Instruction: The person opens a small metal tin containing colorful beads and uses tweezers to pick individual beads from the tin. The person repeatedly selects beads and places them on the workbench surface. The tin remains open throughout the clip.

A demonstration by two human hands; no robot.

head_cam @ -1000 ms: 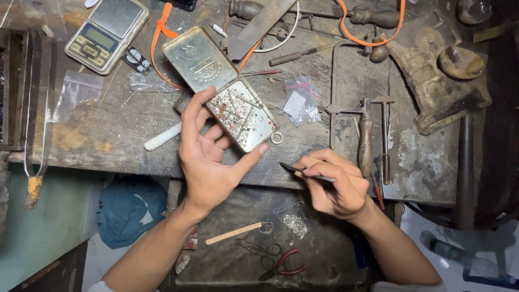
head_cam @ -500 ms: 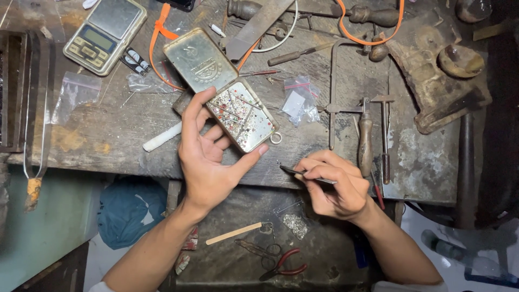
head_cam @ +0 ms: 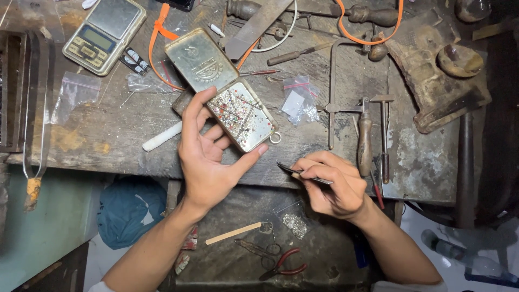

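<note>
My left hand (head_cam: 208,154) lies palm up at the bench edge, fingers curled around an open metal tin (head_cam: 240,116) filled with several tiny coloured stones and pins. Its hinged lid (head_cam: 200,59) lies flat behind it. A small metal ring (head_cam: 275,138) rests beside the tin's near corner. To the right, my right hand (head_cam: 332,184) pinches thin metal tweezers (head_cam: 294,172), whose tips point left toward the tin and stop a little short of it.
On the worn wooden bench (head_cam: 108,130) lie a pocket scale (head_cam: 105,33), small plastic bags (head_cam: 297,100), a saw frame (head_cam: 338,92), a small hammer (head_cam: 383,135), a file (head_cam: 257,24) and an orange cord (head_cam: 157,38). Red-handled pliers (head_cam: 284,262) and a wooden stick (head_cam: 233,233) rest on the lower tray.
My right hand with the tweezers has shifted very slightly; the left hand and tin stay as they were.
</note>
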